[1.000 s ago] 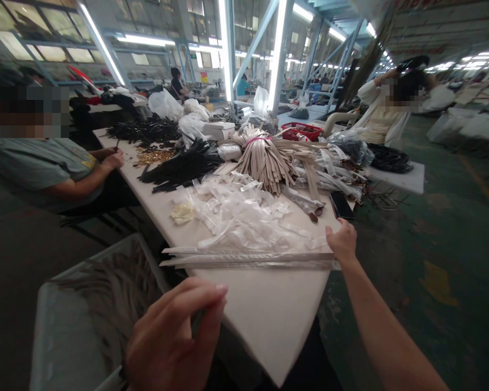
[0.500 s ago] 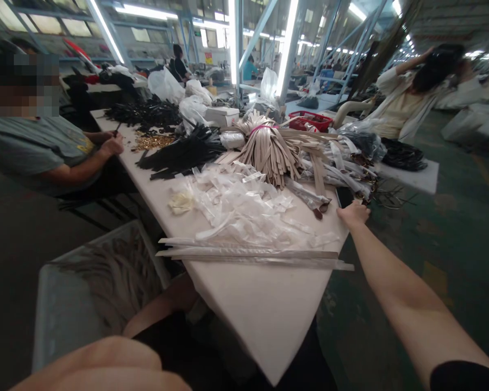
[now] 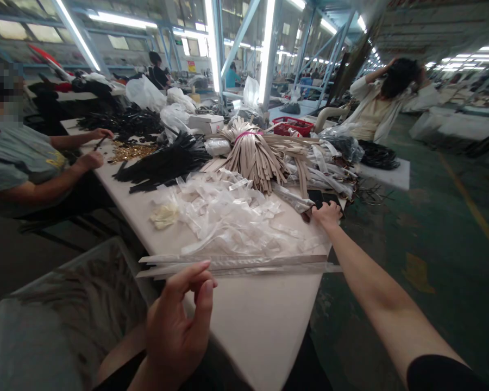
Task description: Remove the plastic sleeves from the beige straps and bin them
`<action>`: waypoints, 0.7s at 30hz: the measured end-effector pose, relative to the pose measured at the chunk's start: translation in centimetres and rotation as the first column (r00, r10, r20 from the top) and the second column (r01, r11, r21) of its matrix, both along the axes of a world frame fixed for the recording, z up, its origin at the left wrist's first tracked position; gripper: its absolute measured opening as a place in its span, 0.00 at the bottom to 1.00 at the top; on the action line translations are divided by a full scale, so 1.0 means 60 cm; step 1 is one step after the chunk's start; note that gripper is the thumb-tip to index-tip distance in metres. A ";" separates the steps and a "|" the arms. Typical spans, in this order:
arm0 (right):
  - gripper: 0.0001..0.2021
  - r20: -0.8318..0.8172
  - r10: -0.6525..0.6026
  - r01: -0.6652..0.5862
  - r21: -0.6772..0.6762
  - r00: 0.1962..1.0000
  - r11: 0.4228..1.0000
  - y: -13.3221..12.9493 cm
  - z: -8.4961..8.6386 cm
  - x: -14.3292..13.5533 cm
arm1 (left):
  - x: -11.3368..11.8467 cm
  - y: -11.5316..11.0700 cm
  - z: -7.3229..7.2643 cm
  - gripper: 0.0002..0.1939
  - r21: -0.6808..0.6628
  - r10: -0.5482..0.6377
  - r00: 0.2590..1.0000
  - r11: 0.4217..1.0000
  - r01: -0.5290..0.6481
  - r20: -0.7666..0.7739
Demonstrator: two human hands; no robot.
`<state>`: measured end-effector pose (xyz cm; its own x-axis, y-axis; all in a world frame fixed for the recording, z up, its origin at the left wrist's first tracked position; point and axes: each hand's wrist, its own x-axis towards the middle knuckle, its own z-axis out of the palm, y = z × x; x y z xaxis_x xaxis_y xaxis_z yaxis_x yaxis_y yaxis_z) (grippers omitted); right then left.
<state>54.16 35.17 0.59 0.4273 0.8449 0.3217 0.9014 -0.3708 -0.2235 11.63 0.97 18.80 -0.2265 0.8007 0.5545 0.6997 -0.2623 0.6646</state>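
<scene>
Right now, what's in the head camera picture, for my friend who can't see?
The wearer's right hand partly covers a flat dark object on a cluttered table; the left hand hovers near pale strips. Crumpled plastic lies beyond.

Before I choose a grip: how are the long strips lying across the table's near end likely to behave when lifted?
The long strips may be fairly stiff, since their ends jut past the table edges without obvious droop. They are probably light, being thin and narrow. Their shiny clear wrapping could make them slippery.

And it's black for the phone (image 3: 317, 195) at the right hand (image 3: 327, 214), beige for the straps (image 3: 256, 162) beyond, pink their band (image 3: 248, 134), red the basket (image 3: 283, 129) farther off!
</scene>
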 end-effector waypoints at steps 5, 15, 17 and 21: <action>0.39 -0.158 -0.179 0.197 0.108 0.971 0.974 -0.017 -0.005 0.064 | 0.020 0.030 -0.147 0.11 -0.214 -0.143 0.989 0.966 0.147 0.037; 0.17 -0.126 0.427 -0.385 0.261 0.895 0.885 -0.040 0.014 -0.065 | 0.051 0.045 -0.245 0.09 -0.403 -0.254 0.962 0.894 0.194 -0.102; 0.16 -0.180 0.488 -0.456 0.194 0.854 0.869 -0.026 0.026 -0.111 | 0.058 0.057 -0.239 0.09 -0.414 -0.285 0.945 0.888 0.199 -0.158; 0.20 -0.144 0.426 -0.412 0.114 0.893 0.904 0.014 0.056 -0.175 | 0.070 0.083 -0.242 0.09 -0.355 -0.299 0.930 0.911 0.212 -0.214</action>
